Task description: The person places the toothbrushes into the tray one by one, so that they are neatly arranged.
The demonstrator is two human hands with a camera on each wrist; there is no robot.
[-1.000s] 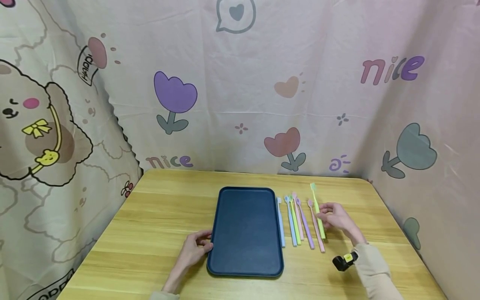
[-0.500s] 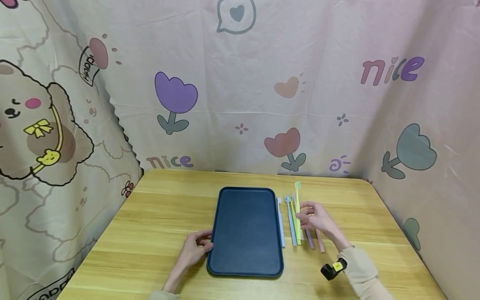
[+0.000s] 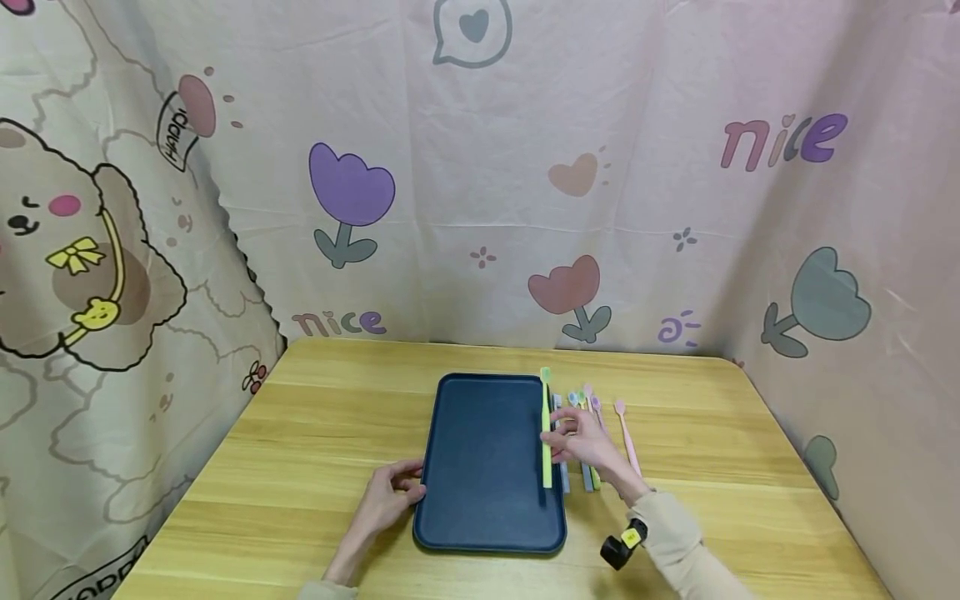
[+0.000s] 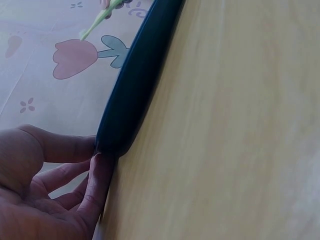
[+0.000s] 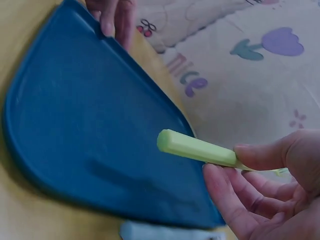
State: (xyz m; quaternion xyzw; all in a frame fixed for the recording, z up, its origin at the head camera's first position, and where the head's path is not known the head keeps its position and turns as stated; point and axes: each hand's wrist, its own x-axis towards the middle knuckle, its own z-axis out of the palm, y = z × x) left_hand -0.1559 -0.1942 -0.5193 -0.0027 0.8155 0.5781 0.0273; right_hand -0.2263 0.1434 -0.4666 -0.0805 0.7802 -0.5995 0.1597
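Note:
My right hand (image 3: 583, 437) pinches a yellow-green toothbrush (image 3: 547, 433) between thumb and fingers, above the right side of a dark blue tray (image 3: 480, 467). In the right wrist view the toothbrush handle (image 5: 197, 149) points out over the tray, and its shadow falls on the tray floor. At the tray's left edge, my left hand (image 3: 390, 497) holds the rim, with the thumb (image 4: 70, 149) and fingertips against it in the left wrist view. Right of the tray lies a loose row of pastel toothbrushes, partly hidden by my right hand; a pink toothbrush (image 3: 627, 433) lies at its right end.
A blue toothbrush (image 3: 566, 479) lies close along the tray's right side. The wooden table (image 3: 315, 417) ends at a printed cloth (image 3: 480, 167) at the back, with more cloth on both sides. A small black camera (image 3: 621, 546) sits on my right wrist.
My right hand has carried the yellow-green toothbrush left, from the right end of the row across the other toothbrushes to above the tray's right side. My left hand has stayed at the tray's edge.

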